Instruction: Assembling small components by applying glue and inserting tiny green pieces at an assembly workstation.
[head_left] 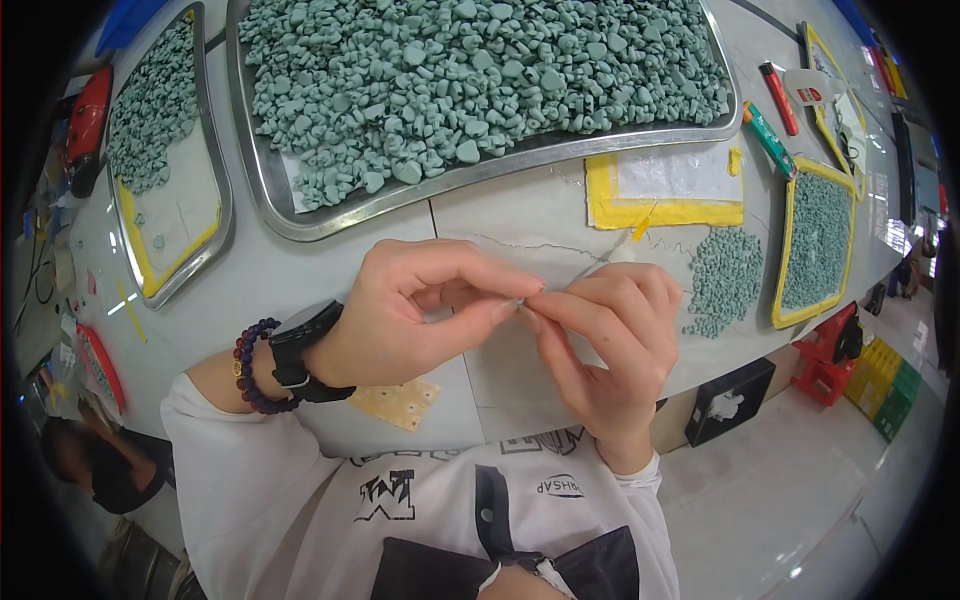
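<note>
In front of my chest, both hands meet fingertip to fingertip over the table. My left hand [425,310], with a dark watch and a beaded bracelet at its wrist, pinches a tiny greenish stone [519,302] between thumb and forefinger. From the other side, my right hand [615,335] is closed in a pinch at the same stone. The fingertips hide most of it. Just beyond my right hand lies a thin, pale tool with a yellow part [641,228], partly covered by the hand. A patterned yellow cloth [398,402] lies below my left hand.
A large metal tray [340,228] heaped with green stones fills the far side. Another tray [224,215] stands left. To the right are a loose stone pile [725,280], a yellow-edged tray [781,300], a yellow-bordered sheet [610,215] and a red marker [779,98].
</note>
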